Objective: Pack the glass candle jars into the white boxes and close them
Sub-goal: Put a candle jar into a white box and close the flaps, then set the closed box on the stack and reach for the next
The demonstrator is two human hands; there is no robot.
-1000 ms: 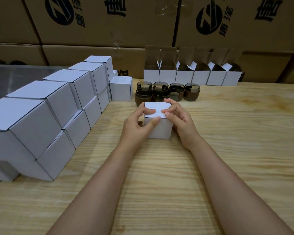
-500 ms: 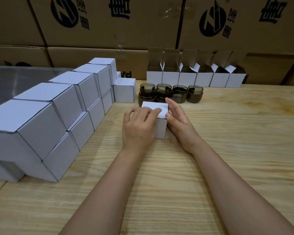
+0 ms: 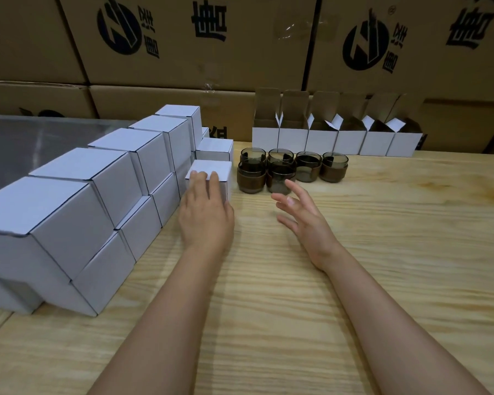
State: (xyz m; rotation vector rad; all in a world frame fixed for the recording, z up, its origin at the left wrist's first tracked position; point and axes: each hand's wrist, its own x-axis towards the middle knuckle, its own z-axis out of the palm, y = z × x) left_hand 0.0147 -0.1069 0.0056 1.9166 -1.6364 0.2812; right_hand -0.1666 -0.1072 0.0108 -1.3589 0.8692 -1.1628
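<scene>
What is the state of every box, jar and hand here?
Box by the stack: closed, held by left hand.
Right hand: open, empty.
Stacked boxes: closed.
Back-row boxes: open, flaps up.
Jars: upright on table, unpacked.

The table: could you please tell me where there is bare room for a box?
The table is bare right of the jars before the open boxes, and along the near edge. It is crowded left, by the stacked boxes and the box the left hand holds.
</scene>
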